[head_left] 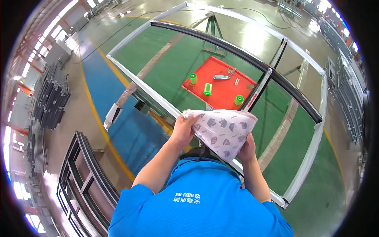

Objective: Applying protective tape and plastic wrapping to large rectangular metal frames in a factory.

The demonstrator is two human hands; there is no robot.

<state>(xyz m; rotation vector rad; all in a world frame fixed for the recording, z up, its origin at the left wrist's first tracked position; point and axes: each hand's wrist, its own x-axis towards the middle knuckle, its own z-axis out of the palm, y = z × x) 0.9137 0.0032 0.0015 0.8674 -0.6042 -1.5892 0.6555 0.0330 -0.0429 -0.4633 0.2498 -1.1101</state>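
A patterned white sheet (223, 132) is held above the near rail of the large frame (318, 138), clamped at its ten o'clock corner by the left hand (182, 129) and at its four o'clock edge by the right hand (248, 148), apparently so that it is kept spread. Its long axis is laid roughly from nine to three o'clock, with a free corner pointed between five and six. The frame is supported on wrapped beams (127, 93), presumably against scratches.
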